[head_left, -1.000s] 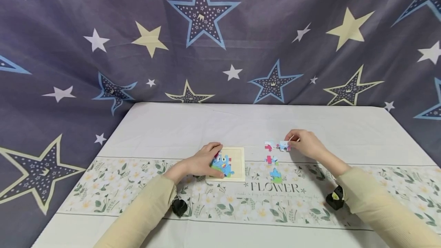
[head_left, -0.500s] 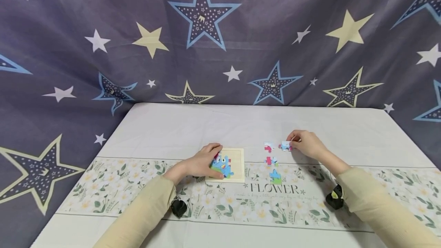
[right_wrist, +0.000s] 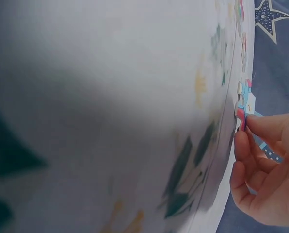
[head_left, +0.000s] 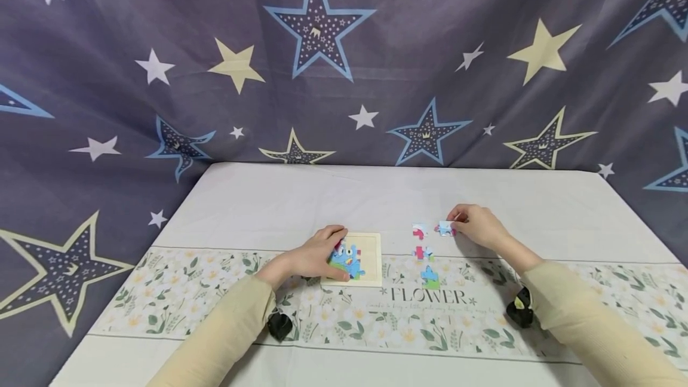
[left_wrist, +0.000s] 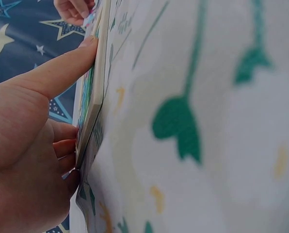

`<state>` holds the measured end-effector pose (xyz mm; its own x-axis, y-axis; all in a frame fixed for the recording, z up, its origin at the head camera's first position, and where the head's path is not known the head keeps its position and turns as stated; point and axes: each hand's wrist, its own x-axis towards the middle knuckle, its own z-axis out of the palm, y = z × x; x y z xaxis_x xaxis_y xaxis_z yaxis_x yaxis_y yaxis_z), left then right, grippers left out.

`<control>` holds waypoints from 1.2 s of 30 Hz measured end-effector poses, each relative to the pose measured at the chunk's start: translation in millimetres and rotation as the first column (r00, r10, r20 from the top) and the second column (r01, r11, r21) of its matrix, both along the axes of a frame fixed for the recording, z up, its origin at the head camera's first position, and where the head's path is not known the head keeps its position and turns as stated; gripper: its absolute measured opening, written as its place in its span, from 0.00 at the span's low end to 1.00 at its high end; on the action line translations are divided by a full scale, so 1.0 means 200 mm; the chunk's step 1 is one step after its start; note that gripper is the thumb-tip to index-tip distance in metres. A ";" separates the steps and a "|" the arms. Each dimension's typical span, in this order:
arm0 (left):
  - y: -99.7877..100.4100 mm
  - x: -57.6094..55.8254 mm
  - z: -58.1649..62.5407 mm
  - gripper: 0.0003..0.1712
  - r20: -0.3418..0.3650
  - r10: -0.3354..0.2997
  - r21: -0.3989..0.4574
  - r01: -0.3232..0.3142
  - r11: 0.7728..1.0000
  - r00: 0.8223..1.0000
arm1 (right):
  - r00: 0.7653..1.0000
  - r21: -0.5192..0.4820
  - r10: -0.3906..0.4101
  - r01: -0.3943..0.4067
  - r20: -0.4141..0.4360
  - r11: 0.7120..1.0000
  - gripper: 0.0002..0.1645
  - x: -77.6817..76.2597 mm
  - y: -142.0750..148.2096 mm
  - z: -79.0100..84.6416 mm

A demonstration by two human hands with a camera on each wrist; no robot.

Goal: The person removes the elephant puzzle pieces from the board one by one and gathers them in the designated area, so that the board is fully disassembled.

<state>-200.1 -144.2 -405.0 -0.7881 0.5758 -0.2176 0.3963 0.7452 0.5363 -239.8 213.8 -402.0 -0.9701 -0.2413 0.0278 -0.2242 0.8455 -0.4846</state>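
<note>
A shallow wooden puzzle tray (head_left: 371,258) lies flat on the table, its left part filled with joined pieces that show a blue cartoon character (head_left: 349,258). My left hand (head_left: 314,254) grips the tray at its left side; in the left wrist view the thumb (left_wrist: 62,73) lies along the near rim and the other fingers curl at the left edge. To the right, my right hand (head_left: 477,224) pinches a light-blue and pink puzzle piece (head_left: 445,229) between thumb and fingertips, close over the cloth. The right wrist view shows this puzzle piece (right_wrist: 242,109) edge-on at the fingertips.
Between tray and right hand lie a white-and-pink piece (head_left: 418,231), a pink-and-blue piece (head_left: 422,252) and a blue-and-green piece (head_left: 430,277). A floral printed band (head_left: 376,327) crosses the white tablecloth (head_left: 301,196). A star-patterned curtain (head_left: 344,94) hangs behind the table.
My right hand has shifted the pinched puzzle piece slightly to the right, away from the white-and-pink piece. The left hand stays on the tray. The head view has tilted up a little.
</note>
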 end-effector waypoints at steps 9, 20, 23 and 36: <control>0.00 -0.01 -0.01 0.57 -0.005 -0.003 0.000 0.003 1.000 1.000 | 1.000 0.016 -0.008 0.008 -0.001 1.000 0.04 -0.02 0.01 -0.02; 0.00 -0.01 -0.01 0.57 -0.007 0.002 -0.005 -0.002 1.000 1.000 | 1.000 0.034 -0.010 0.010 -0.008 0.999 0.04 -0.02 -0.01 -0.02; 0.00 -0.01 -0.01 0.57 -0.006 0.002 -0.010 -0.002 1.000 1.000 | 1.000 0.037 -0.014 0.014 -0.007 0.999 0.04 -0.02 -0.01 -0.02; 0.00 -0.02 -0.01 0.58 -0.008 -0.004 -0.015 0.004 1.000 1.000 | 1.000 0.039 -0.012 0.013 -0.012 0.999 0.04 -0.01 -0.01 -0.01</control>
<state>-203.4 -143.9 -407.0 -0.7878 0.5754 -0.2199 0.4033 0.7517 0.5218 -241.8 211.1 -404.6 -0.9727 -0.2302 0.0297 -0.2187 0.8665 -0.4487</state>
